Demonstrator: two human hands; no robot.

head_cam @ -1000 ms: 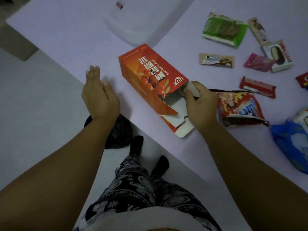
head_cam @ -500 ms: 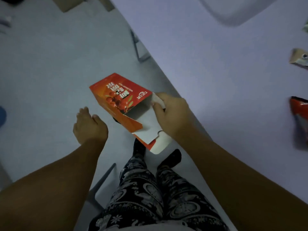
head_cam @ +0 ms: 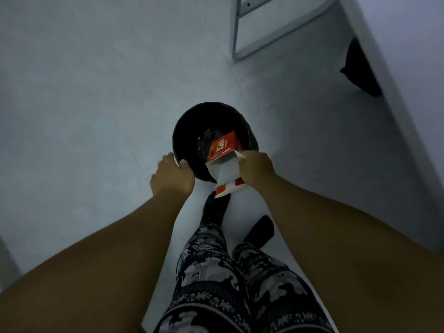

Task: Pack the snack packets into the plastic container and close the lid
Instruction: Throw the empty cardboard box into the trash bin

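Snack packets and plastic container: out of view. Bin (head_cam: pixel 189 123), black, round, on the floor; contents dark, hard to make out. Red carton (head_cam: pixel 222 153), open white end nearest, tilted into the bin, pinched by right hand (head_cam: pixel 255 168). Left hand (head_cam: pixel 171 177) grips near-left rim. Counter (head_cam: pixel 408 44) edge far right, cut off; metal frame (head_cam: pixel 264 27) beneath.

My red carton (head_cam: pixel 222 150), white flaps open toward me, tilts far end down into the black bin (head_cam: pixel 185 131) on the floor.
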